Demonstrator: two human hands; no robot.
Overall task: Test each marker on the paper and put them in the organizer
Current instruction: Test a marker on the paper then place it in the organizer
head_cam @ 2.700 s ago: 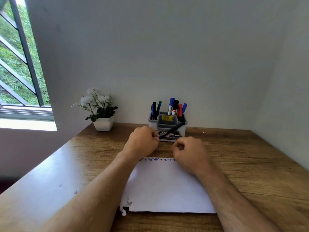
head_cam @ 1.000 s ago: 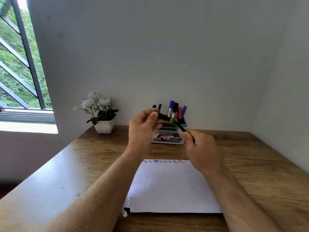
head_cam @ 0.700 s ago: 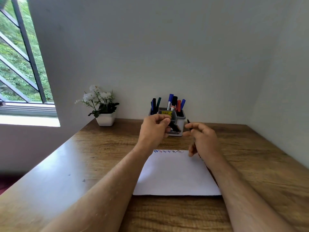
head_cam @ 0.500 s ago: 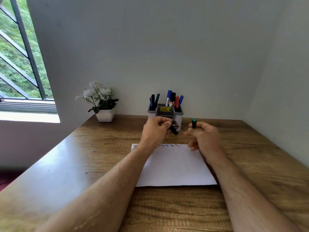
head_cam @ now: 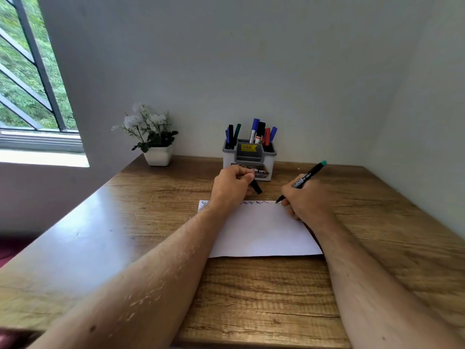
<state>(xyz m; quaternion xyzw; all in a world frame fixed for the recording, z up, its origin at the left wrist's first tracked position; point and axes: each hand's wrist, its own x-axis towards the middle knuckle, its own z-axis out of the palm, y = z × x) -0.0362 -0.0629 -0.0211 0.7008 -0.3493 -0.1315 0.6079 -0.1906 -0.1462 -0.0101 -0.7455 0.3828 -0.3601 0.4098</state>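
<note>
From the head camera, the right hand grips a black marker in a writing hold, its fingers curled round the barrel; the marker slants up and away to the right, its teal end in the air and its tip at the far right corner of the paper, just beside the last scribble; whether the tip actually touches the sheet is too fine to tell; the left hand is closed round a black cap, which sticks out from between the curled fingers, and it hovers over the far edge of the paper; a row of small coloured scribbles runs along that far edge, partly hidden by the left wrist; the paper lies flat on the wooden table, between the 2 forearms; beyond the hands stands the grey organizer, close to the wall, with a yellow sticker on its front pocket; markers in blue, black, green and red stand upright in its rear compartments, too crowded to count surely; a white pot of white flowers sits well to the left of the organizer, near the table's far left corner; a barred window fills the left side, with green leaves outside.
</note>
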